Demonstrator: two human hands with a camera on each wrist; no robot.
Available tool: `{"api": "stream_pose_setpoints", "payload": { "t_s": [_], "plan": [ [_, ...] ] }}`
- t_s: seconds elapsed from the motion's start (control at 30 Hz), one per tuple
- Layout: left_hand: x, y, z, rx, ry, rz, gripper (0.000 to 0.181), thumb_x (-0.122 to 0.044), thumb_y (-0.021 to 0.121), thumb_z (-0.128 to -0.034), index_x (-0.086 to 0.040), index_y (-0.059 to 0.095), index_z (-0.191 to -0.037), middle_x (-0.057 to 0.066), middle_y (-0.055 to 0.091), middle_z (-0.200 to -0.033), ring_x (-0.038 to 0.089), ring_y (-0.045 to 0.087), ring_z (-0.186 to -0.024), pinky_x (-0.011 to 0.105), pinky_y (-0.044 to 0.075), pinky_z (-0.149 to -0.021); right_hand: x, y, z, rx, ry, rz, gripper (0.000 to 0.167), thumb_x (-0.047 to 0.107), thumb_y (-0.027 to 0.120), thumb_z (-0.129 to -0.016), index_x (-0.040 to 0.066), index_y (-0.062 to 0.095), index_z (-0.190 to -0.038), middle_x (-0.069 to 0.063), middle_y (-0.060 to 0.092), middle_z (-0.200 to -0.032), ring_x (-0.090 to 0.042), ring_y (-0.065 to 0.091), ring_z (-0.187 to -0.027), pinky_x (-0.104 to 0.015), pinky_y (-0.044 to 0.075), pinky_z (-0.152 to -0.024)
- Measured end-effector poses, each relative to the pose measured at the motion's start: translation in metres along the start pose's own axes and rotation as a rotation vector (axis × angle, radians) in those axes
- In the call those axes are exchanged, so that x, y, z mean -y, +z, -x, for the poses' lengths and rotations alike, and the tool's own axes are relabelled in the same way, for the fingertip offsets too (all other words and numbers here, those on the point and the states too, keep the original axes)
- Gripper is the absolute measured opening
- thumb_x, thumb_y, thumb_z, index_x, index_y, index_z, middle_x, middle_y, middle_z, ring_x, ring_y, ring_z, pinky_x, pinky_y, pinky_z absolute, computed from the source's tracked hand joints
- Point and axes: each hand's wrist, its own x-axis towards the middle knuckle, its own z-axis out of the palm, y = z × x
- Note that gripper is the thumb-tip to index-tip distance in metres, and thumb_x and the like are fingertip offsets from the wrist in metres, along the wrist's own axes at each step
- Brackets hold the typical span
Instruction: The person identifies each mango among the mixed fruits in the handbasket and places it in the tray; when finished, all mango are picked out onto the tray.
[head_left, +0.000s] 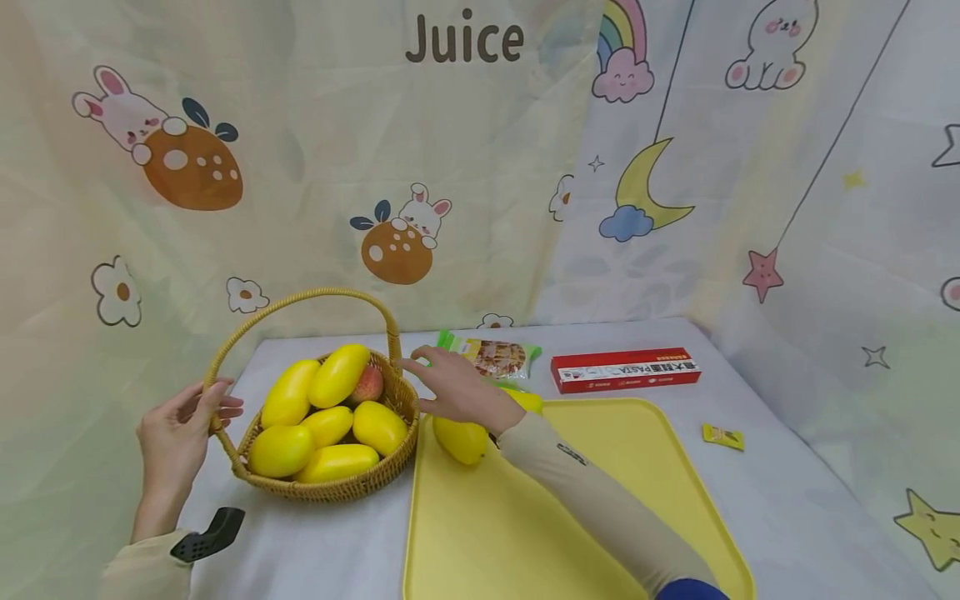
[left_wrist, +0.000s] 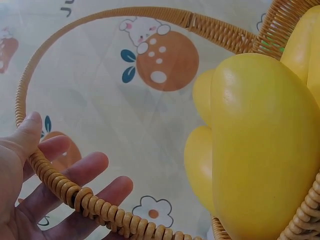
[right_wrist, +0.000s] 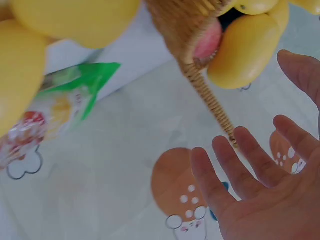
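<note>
A wicker basket (head_left: 408,454) with a tall hooped handle (head_left: 322,292) stands at the left of the table. Inside it lie several yellow mangoes (head_left: 339,377) and a reddish peach (head_left: 367,385). My left hand (head_left: 176,433) holds the handle's left side loosely, the thumb on one side and the fingers on the other. Fingers spread, my right hand (head_left: 461,390) reaches over from the right to the handle's other foot. In the right wrist view this right hand (right_wrist: 265,180) holds nothing; whether its fingertips touch the handle, I cannot tell.
A yellow tray (head_left: 540,508) lies right of the basket, with yellow fruit (head_left: 459,440) at its far left corner, partly under my right arm. Behind it are a green-edged food packet (head_left: 501,358) and a red pasta box (head_left: 626,371). A small yellow sachet (head_left: 723,437) lies at the right.
</note>
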Motion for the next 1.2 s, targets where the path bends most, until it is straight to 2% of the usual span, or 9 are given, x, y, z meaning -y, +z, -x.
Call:
{"api": "stream_pose_setpoints", "payload": {
  "t_s": [0.23,0.43,0.67,0.9,0.97,1.2],
  "plan": [
    [0.000,0.000,0.000,-0.006,0.005,0.000,0.036,-0.031,0.060,-0.0944,-0.004,0.067,-0.118,-0.023,0.065,-0.071,-0.005,0.065,-0.065,0.006,0.049,-0.063,0.023,0.010,-0.031,0.114,0.041,-0.034,0.053,0.038,0.065,-0.091,0.021,0.049,-0.139,-0.006,0.051,-0.130,-0.017,0.055,-0.104,-0.028,0.050,-0.079],
    [-0.001,0.001,0.000,-0.007,0.014,-0.012,0.038,-0.031,0.060,-0.0946,-0.003,0.066,-0.119,-0.024,0.065,-0.071,-0.005,0.065,-0.066,0.006,0.049,-0.064,0.036,0.029,-0.045,0.198,0.075,-0.018,0.054,0.041,0.066,-0.090,0.022,0.051,-0.137,-0.006,0.053,-0.129,-0.018,0.056,-0.106,-0.029,0.051,-0.082],
    [0.000,0.000,0.001,-0.014,0.014,-0.011,0.039,-0.030,0.060,-0.0944,-0.001,0.065,-0.120,-0.024,0.064,-0.071,-0.005,0.065,-0.065,0.006,0.049,-0.064,0.046,0.050,-0.052,0.232,0.100,0.020,0.059,0.041,0.067,-0.089,0.027,0.045,-0.142,-0.006,0.051,-0.134,-0.021,0.055,-0.112,-0.033,0.052,-0.084],
    [0.001,0.000,0.001,-0.023,0.006,-0.022,0.039,-0.030,0.060,-0.0942,-0.001,0.065,-0.120,-0.025,0.064,-0.070,-0.004,0.065,-0.065,0.005,0.048,-0.064,0.053,0.059,-0.055,0.297,0.150,-0.019,0.065,0.040,0.065,-0.090,0.028,0.036,-0.147,-0.008,0.039,-0.148,-0.024,0.048,-0.127,-0.037,0.047,-0.097],
    [0.000,0.000,0.001,-0.022,0.008,-0.023,0.040,-0.030,0.060,-0.0942,-0.001,0.065,-0.120,-0.025,0.063,-0.070,-0.004,0.065,-0.065,0.005,0.048,-0.064,0.054,0.061,-0.055,0.299,0.159,-0.041,0.063,0.039,0.065,-0.090,0.027,0.037,-0.146,-0.009,0.037,-0.150,-0.025,0.049,-0.126,-0.037,0.049,-0.094],
    [0.000,0.001,0.001,-0.016,0.022,-0.021,0.039,-0.030,0.060,-0.0945,0.000,0.065,-0.120,-0.025,0.064,-0.070,-0.004,0.065,-0.064,0.005,0.048,-0.065,0.056,0.070,-0.054,0.330,0.216,-0.069,0.061,0.036,0.062,-0.092,0.028,0.037,-0.147,-0.008,0.038,-0.147,-0.025,0.052,-0.122,-0.034,0.047,-0.096]
  ]
}}
